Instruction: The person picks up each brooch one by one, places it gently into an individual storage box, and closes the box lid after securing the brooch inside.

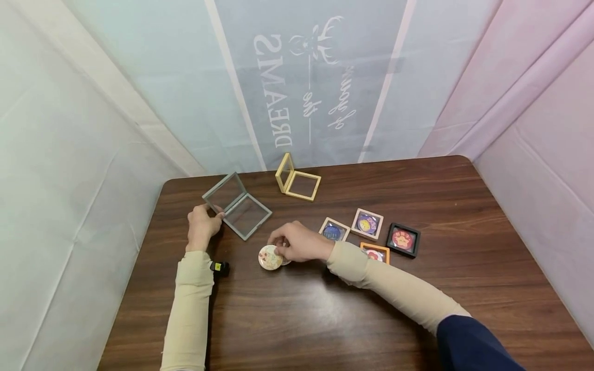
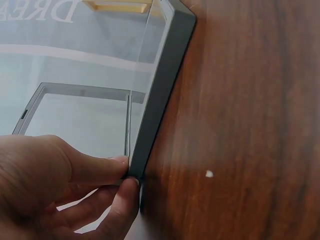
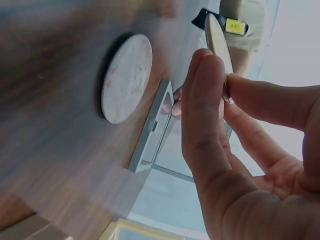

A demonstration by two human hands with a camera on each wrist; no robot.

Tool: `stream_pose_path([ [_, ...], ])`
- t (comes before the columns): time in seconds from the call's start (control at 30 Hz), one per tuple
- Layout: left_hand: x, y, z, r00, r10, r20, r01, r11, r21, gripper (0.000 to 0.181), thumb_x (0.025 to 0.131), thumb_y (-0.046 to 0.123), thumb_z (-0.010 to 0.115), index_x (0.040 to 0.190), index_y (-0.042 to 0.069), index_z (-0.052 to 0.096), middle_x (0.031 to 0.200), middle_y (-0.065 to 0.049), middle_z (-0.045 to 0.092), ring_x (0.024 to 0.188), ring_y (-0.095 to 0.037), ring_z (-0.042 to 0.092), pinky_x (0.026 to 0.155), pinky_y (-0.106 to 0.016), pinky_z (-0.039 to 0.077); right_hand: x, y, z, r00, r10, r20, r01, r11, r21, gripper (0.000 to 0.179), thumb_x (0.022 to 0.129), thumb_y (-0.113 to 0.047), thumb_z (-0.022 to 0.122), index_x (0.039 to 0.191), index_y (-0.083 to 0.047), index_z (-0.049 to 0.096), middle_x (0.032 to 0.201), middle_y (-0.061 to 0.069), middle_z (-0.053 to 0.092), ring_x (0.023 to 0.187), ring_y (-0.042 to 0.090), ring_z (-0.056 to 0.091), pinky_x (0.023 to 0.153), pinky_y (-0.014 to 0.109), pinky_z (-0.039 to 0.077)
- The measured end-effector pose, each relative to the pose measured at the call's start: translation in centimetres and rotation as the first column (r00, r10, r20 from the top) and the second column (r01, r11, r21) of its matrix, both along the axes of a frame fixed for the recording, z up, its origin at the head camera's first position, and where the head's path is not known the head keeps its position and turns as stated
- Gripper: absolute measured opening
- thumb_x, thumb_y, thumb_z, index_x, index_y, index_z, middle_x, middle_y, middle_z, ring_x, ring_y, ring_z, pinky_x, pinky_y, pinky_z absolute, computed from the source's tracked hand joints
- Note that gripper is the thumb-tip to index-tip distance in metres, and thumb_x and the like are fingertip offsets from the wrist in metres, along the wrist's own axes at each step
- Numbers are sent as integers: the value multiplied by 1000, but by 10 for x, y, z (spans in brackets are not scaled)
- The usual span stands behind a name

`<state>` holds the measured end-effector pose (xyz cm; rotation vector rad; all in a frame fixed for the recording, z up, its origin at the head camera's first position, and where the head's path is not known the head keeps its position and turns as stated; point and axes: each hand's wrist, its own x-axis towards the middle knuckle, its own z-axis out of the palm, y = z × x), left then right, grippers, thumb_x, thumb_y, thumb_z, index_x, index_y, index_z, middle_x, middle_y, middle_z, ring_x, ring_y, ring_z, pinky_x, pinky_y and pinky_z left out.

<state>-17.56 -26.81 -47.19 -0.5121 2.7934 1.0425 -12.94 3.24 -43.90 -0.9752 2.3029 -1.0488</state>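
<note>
A grey hinged display frame (image 1: 235,207) with clear film panels stands unfolded at the table's left, one panel tilted up. My left hand (image 1: 202,226) pinches its near corner by the hinge; thumb and finger meet on the grey edge (image 2: 162,90) in the left wrist view. Between thumb and fingers, my right hand (image 1: 299,243) holds a round badge (image 1: 269,257) printed in cream and red. The right wrist view shows this badge (image 3: 219,45) edge-on, raised above the table. A second round badge (image 3: 127,80) lies flat on the wood, mostly hidden under the right hand in the head view.
Behind the hands, a yellow hinged frame (image 1: 300,196) stands unfolded near the back edge. Several small framed badges sit right of centre, among them a black one (image 1: 402,240) and an orange one (image 1: 375,252) partly behind the right sleeve. Curtains (image 1: 394,118) surround the table.
</note>
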Motion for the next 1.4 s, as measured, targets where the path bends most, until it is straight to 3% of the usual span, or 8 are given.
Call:
stream_pose_path([
  [0.37,20,-6,0,999,-29,29,29,1000,-4,19,106,25,67,116,11,76,131,-25,66,117,-42,56,80,-51,50,-24,-27,-5,995,-25,-94,19,998,-68,19,97,-3,71,111,-8,83,86,1,77,70,4,63,66,19,51],
  [0.5,31,-10,1,999,-31,36,31,999,-12,19,105,25,68,115,11,77,129,-24,68,119,-42,58,86,-54,52,-31,-39,-14,995,-52,-86,47,997,-61,18,96,-5,71,108,-9,84,85,0,78,65,3,60,64,19,48],
  [0.67,41,-13,0,999,-19,43,20,1000,-23,19,104,27,70,114,12,77,113,-19,73,108,-36,63,88,-54,53,-40,-54,-23,995,-60,-79,59,998,-16,18,98,-9,71,109,-12,85,83,-5,74,61,4,50,60,20,42],
  [0.77,45,-14,-1,999,-16,40,17,1000,-23,19,104,27,70,114,13,77,104,-16,75,101,-33,65,85,-52,53,-44,-63,-25,996,-60,-68,59,998,-5,18,99,-11,69,110,-13,84,80,-5,72,60,4,52,60,20,43],
  [0.97,47,-12,-1,1000,1,23,-1,1000,-9,20,104,27,71,114,11,78,115,-20,73,110,-37,62,89,-54,52,-51,-80,-22,995,-97,-29,98,995,21,15,102,-11,69,110,-10,81,80,-3,72,62,7,62,61,22,49],
  [1.1,46,-12,-2,1000,10,27,-10,1000,-7,19,104,26,72,114,11,78,115,-20,72,109,-36,60,90,-54,51,-55,-89,-21,993,-121,-6,121,991,51,12,103,-14,71,109,-10,80,81,-3,72,64,7,62,61,21,49],
  [1.4,44,-15,0,998,9,64,-8,1000,-12,19,104,27,71,114,12,77,99,-15,70,97,-30,59,85,-51,50,-65,-101,-29,982,-185,-33,188,975,121,19,102,-18,73,117,-10,80,88,-2,71,70,9,62,65,24,51],
])
